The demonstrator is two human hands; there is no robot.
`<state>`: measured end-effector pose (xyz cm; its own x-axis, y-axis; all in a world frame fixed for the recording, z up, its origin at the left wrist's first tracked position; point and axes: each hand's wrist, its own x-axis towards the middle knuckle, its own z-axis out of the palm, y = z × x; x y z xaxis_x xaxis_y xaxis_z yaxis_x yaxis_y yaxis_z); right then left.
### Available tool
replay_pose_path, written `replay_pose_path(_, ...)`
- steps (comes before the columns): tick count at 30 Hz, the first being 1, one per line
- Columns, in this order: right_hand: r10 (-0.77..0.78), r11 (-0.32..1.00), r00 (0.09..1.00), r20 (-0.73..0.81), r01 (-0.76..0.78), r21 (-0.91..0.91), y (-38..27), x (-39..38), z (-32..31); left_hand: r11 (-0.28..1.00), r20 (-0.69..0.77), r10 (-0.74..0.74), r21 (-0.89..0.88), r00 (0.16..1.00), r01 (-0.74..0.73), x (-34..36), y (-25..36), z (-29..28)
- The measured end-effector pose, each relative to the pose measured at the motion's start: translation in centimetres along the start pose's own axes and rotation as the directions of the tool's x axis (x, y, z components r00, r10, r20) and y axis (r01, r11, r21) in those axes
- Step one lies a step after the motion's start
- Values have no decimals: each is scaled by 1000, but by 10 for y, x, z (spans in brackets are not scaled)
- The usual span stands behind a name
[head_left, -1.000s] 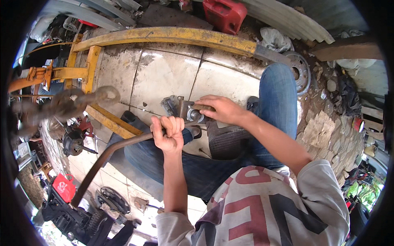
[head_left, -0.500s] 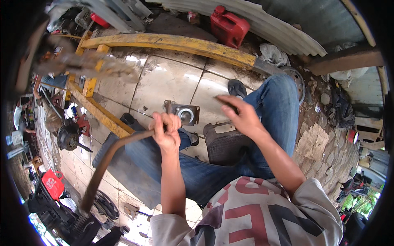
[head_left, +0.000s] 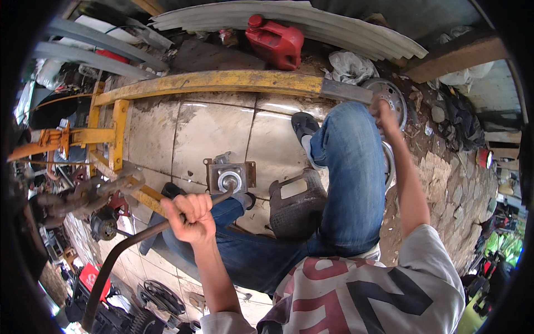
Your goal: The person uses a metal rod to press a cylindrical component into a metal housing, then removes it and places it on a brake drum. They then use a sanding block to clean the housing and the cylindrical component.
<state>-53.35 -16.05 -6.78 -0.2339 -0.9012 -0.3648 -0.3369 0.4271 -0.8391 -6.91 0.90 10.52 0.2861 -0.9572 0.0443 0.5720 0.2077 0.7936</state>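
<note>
On the floor (head_left: 214,131) we have a bracket (head_left: 229,177), a housing (head_left: 295,214) to its right, a beam (head_left: 222,82) along the far edge, a jerrycan (head_left: 275,42) behind that, and a wheel rim (head_left: 396,96) by the far right corner.

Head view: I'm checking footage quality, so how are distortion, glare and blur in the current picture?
Head view: the yellow beam bows and the corners go black; head view: pale glare shows on the floor tiles near it; head view: the chain looks soft and the right hand slightly blurred, while the left hand on the metal bar is fairly clear.
</note>
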Motion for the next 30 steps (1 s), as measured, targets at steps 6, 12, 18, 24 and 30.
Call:
replay_pose_path(6,220,868,968,123,-137,-477,241,-33,33,991,53,38,-130,998,-31,8,-17,-34)
replay_pose_path(12,383,683,918,99,-210,-700,326,-66,49,989,40,-17,-146,999,22,22,-33,-41)
replay_pose_path(18,352,668,930,-107,-330,-667,283,-70,94,1000,-20,16,-12,1000,-17,21,-33,-43)
replay_pose_path(24,506,692,843,-184,-524,-496,333,-58,86,999,-25,-8,-46,1000,7,35,-48,-36)
replay_pose_path(30,467,631,838,-283,-540,-557,355,-34,107,999,-41,-30,-17,999,29,41,-67,-21)
